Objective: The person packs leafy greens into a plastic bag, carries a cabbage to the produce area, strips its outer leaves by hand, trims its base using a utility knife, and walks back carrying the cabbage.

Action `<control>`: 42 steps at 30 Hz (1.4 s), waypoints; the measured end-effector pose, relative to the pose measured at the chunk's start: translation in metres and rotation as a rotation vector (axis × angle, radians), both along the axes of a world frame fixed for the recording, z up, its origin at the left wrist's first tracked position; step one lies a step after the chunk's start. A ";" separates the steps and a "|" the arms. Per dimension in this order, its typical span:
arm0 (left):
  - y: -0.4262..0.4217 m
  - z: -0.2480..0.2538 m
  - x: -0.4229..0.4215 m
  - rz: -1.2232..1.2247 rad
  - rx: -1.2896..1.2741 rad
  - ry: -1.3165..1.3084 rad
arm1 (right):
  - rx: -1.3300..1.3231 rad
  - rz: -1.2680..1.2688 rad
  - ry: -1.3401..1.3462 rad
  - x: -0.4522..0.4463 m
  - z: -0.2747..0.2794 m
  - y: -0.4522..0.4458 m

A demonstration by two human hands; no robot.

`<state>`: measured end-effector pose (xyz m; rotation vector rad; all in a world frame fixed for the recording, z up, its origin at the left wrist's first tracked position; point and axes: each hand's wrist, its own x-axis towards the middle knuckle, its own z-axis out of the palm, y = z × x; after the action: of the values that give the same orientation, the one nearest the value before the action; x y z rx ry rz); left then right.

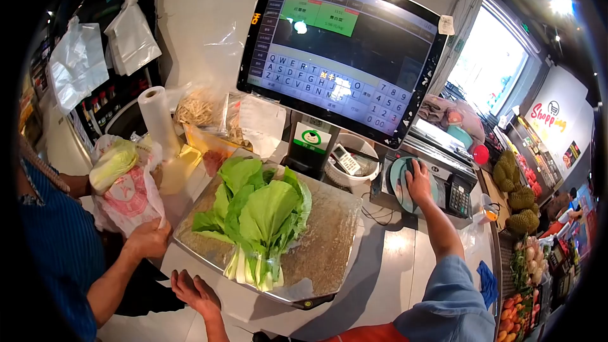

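Observation:
My right hand [419,185] lies over a black computer mouse [410,167] on a round teal pad, its fingers around the mouse. Low in the view, my left hand [196,294] is open and empty, palm partly up, near the front left corner of the metal weighing platform [323,234]. A bunch of leafy greens [266,209] lies on that platform, white stems toward me. Behind it stands a large touchscreen [342,57] with an on-screen keyboard and two green item tiles lit.
At left, another person's hands hold a plastic bag [130,199] with a cabbage [114,164]. A plastic bag roll [158,123], a white basket [354,174] with a remote, and a card terminal [459,196] surround the scale. Produce crates [519,310] stand at far right.

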<state>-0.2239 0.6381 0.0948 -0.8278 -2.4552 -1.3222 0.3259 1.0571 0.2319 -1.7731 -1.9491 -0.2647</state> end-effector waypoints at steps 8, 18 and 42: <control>0.001 0.001 0.001 -0.017 0.020 -0.018 | 0.002 -0.003 -0.006 0.002 0.000 0.001; 0.000 -0.006 -0.001 -0.011 0.017 -0.021 | 0.001 -0.010 0.012 0.003 -0.003 0.003; 0.003 0.001 -0.003 -0.060 0.053 -0.018 | 0.207 -0.017 -0.131 0.010 0.001 -0.005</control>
<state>-0.2265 0.6408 0.0953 -0.8870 -2.4150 -1.4146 0.3360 1.0518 0.2326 -1.6742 -1.9182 -0.5806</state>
